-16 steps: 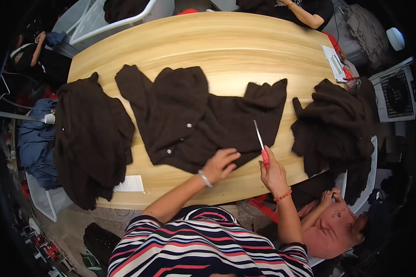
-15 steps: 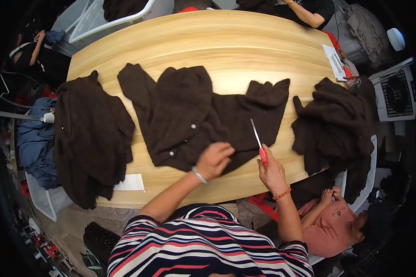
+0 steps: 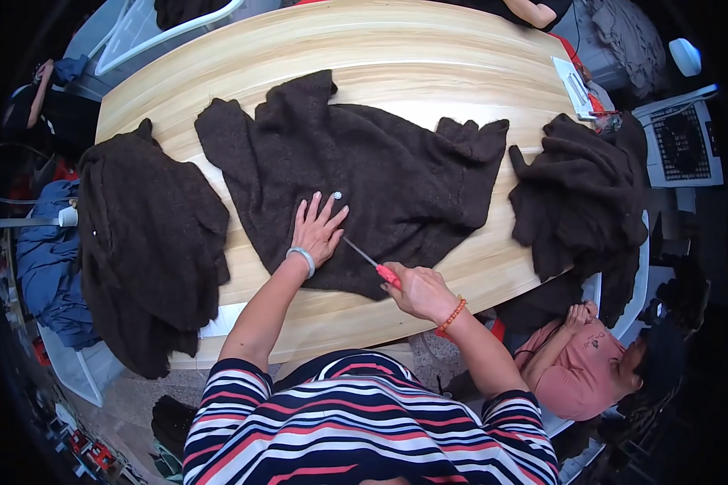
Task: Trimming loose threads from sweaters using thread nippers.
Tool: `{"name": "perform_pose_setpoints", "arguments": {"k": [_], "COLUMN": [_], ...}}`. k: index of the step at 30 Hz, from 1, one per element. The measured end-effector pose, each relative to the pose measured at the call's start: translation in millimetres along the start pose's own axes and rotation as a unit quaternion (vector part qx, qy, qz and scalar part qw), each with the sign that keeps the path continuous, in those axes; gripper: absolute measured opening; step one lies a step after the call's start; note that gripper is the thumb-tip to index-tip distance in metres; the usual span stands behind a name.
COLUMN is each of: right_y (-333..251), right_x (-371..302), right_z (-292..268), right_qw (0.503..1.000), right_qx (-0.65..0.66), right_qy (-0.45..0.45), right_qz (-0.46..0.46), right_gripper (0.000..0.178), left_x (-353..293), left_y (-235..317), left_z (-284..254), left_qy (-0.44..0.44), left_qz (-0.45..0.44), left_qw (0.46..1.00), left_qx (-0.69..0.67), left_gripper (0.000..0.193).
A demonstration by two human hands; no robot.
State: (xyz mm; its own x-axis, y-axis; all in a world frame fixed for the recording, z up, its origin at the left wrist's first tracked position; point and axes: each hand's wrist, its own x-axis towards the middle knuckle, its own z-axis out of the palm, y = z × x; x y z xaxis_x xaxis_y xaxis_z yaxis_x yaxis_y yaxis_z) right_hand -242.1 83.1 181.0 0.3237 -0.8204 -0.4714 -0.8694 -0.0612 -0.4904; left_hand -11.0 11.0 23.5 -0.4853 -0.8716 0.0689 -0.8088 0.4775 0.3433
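A dark brown knitted cardigan lies spread across the middle of the table, one round sparkling button showing. My left hand rests flat on the cardigan with its fingers apart, the fingertips close beside that button. In my right hand is a red-handled tool with a long thin metal shaft, its exact kind unclear. My fingers wrap round its handle. The shaft points toward my left hand and its tip is over the knit near the palm; whether it touches cannot be told.
Dark brown knitwear is heaped at the left and right ends of the wooden table. A white paper lies by the left heap. A person in pink sits at the lower right. White-rimmed bins stand around the table.
My left hand has moved left and forward and now lies flat on the cardigan. My right hand has brought the tool leftward. The cardigan's folded part is spread out, and one of two buttons is no longer visible.
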Motion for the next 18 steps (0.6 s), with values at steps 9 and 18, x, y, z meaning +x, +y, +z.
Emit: {"name": "perform_pose_setpoints", "arguments": {"k": [9, 18], "right_y": [-10, -2], "right_x": [38, 2], "right_z": [-20, -1], "right_qw": [0.998, 0.997], "right_qx": [0.005, 0.067], "right_qy": [0.025, -0.039], "right_qz": [0.049, 0.012], "right_gripper": [0.034, 0.038], "left_x": [7, 1], "left_y": [4, -9], "left_z": [0, 0], "left_qy": [-0.04, 0.002], "left_qz": [-0.009, -0.012], "left_qw": [0.999, 0.996], "left_qx": [0.007, -0.092], "left_gripper": [0.051, 0.055]}}
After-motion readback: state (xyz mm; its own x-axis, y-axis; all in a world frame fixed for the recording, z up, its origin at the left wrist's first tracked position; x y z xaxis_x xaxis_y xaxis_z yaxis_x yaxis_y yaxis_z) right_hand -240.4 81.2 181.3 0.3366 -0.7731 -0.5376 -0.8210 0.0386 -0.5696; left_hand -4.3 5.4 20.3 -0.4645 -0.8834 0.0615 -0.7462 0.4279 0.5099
